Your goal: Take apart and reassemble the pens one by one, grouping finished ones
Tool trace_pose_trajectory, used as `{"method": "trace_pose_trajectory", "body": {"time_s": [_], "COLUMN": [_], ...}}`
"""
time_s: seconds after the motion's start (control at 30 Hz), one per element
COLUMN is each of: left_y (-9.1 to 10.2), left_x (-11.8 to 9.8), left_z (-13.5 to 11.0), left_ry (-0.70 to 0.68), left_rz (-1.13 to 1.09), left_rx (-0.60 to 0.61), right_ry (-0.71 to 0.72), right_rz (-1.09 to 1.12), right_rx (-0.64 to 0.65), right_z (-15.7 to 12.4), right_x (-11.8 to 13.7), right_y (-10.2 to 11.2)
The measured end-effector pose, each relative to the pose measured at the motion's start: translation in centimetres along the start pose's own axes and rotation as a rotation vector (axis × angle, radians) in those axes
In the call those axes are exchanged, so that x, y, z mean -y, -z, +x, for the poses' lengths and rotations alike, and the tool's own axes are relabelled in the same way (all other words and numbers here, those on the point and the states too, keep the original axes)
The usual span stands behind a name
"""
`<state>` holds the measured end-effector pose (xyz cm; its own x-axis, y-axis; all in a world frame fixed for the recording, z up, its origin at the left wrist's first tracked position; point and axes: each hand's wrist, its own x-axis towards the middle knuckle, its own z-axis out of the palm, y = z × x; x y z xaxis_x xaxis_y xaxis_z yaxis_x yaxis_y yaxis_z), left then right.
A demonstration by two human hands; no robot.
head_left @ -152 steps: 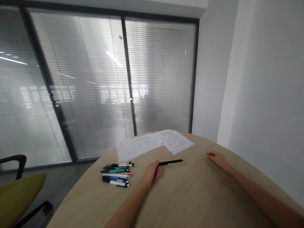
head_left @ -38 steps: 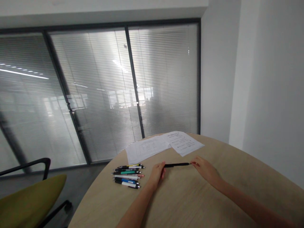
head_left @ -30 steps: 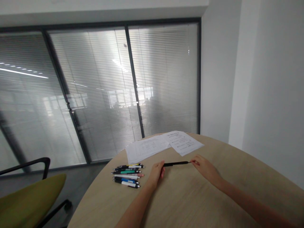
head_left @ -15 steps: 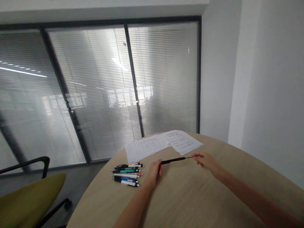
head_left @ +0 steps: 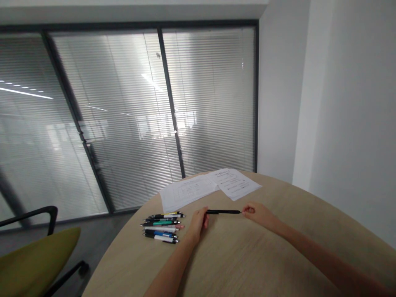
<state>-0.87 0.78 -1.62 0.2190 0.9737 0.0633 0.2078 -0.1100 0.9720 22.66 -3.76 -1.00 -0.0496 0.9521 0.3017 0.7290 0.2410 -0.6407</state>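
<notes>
A slim black pen (head_left: 223, 212) lies level just above the round wooden table (head_left: 247, 264), held at both ends. My left hand (head_left: 198, 222) grips its left end with the fingers curled around it. My right hand (head_left: 258, 213) pinches its right tip between the fingertips. A row of several pens (head_left: 161, 226) in black, green, white and blue lies on the table just left of my left hand.
Two printed paper sheets (head_left: 207, 187) lie at the table's far edge. A green office chair (head_left: 34, 264) with a black armrest stands at the lower left. Glass walls with blinds (head_left: 139, 115) rise behind the table, and a white wall stands on the right.
My right hand came in from the right and took the black pen's tip. Half a second ago that end was lifted; now the pen is level and lower again.
</notes>
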Motion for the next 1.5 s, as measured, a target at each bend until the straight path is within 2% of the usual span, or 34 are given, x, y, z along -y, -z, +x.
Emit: {"method": "trace_pose_trajectory", "body": {"time_s": [0.4, 0.63, 0.9, 1.17, 1.3, 1.4, 1.5], "left_y": [0.1, 0.2, 0.2, 0.2, 0.1, 0.1, 0.2], "left_x": [-0.2, 0.1, -0.1, 0.0, 0.0, 0.3, 0.5], "left_z": [-0.1, 0.2, 0.1, 0.2, 0.2, 0.4, 0.6], "left_ry": [0.008, 0.013, -0.003, -0.007, 0.008, 0.008, -0.002], "left_rz": [0.007, -0.019, -0.039, -0.063, -0.075, -0.084, -0.098], "left_rx": [0.014, 0.003, 0.006, 0.011, 0.015, 0.01, -0.004], "right_ry": [0.133, 0.199, 0.091, 0.146, 0.16, 0.072, -0.024], "right_rz": [-0.04, 0.064, 0.167, 0.051, 0.1, 0.179, 0.239], "right_rx": [0.061, 0.097, 0.125, 0.137, 0.143, 0.143, 0.086], "right_z": [-0.4, 0.0, 0.7, 0.8, 0.6, 0.6, 0.9], "right_x": [0.2, -0.9, -2.5, -2.0, -1.9, -2.2, -2.8], "right_y": [0.0, 0.6, 1.1, 2.4, 2.5, 2.5, 2.7]}}
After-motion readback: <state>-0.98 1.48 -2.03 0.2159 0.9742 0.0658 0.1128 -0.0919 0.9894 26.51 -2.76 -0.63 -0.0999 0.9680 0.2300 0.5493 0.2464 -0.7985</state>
